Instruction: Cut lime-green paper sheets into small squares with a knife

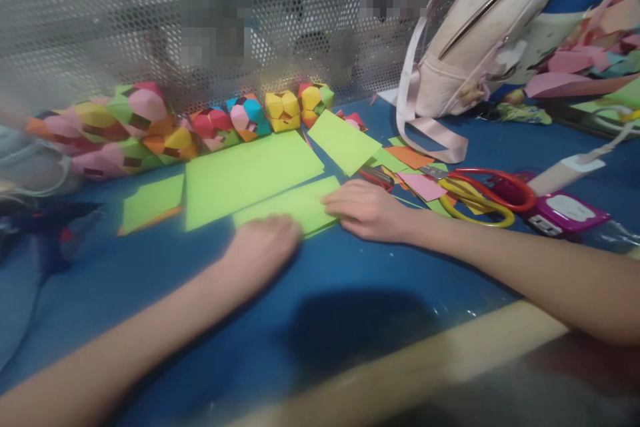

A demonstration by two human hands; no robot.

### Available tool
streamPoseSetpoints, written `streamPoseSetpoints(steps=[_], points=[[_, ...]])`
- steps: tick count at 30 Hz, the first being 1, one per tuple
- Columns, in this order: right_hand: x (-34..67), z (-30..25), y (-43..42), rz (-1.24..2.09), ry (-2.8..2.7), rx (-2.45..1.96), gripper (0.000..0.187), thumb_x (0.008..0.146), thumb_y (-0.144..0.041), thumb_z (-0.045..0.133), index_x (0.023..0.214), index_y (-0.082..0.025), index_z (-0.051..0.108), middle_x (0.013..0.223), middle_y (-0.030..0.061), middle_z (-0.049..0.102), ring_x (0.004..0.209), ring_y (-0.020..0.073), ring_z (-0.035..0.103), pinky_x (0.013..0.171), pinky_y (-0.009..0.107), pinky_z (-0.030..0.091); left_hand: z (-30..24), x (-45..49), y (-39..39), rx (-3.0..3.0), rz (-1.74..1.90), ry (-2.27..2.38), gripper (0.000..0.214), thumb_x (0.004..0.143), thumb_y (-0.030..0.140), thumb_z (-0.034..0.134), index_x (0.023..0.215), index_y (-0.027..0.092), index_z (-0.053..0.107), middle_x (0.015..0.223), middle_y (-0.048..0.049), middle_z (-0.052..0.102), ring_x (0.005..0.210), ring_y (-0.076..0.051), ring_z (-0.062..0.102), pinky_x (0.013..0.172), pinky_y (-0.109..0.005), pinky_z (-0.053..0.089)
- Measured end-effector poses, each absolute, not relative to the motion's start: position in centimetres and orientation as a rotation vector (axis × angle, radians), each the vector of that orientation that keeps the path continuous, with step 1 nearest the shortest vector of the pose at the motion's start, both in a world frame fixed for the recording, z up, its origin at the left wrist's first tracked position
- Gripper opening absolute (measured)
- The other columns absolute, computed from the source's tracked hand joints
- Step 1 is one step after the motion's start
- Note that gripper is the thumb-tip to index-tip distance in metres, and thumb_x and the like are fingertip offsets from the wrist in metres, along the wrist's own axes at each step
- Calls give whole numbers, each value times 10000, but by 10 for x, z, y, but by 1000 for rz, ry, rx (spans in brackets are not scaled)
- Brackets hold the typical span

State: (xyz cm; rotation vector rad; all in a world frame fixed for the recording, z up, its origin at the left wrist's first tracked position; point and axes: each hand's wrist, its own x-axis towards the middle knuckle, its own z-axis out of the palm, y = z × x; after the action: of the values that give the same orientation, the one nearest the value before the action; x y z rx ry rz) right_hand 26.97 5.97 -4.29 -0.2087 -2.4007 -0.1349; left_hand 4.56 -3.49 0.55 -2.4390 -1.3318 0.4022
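My left hand [263, 247] rests with curled fingers on the near left end of a narrow green paper strip [295, 203] lying on the blue table [320, 293]. My right hand [365, 210] lies on the strip's right end, fingers flat and pressed onto the paper. A larger green sheet [247, 173] lies just behind the strip. Motion blur smears the left hand's fingers.
A row of colourful folded paper shapes [165, 123] lines the perforated metal wall. More green sheets [343, 140] and paper scraps lie behind. Red and yellow scissors [483, 193] and a purple device [565, 210] sit at right, a pale backpack [475, 40] behind them.
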Motion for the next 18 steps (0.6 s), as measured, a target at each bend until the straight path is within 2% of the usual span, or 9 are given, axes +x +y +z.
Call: streamPoseSetpoints(steps=[4,10,18], points=[[269,-38,56,-141,-2520,-249,216,930,-182,503,964,-139,712,992,98,758,919,226,687,874,405,502,8,49,-37,-2455,469,-1390,221,882,3,439,870,112,630,792,-106,640,716,-252,641,539,-317,482],[256,-37,51,-212,-2532,-244,279,959,-210,474,1116,-108,681,1183,168,701,1130,248,629,928,420,493,12,53,-39,-2465,514,-1465,212,879,2,443,903,100,629,826,-119,642,765,-262,644,537,-309,488],[253,-48,54,-236,-2518,-216,328,1000,-180,390,991,-92,706,1000,141,746,988,207,684,849,326,518,10,53,-38,-2480,551,-1473,210,909,43,425,928,98,627,849,-124,638,757,-260,639,539,-314,490]])
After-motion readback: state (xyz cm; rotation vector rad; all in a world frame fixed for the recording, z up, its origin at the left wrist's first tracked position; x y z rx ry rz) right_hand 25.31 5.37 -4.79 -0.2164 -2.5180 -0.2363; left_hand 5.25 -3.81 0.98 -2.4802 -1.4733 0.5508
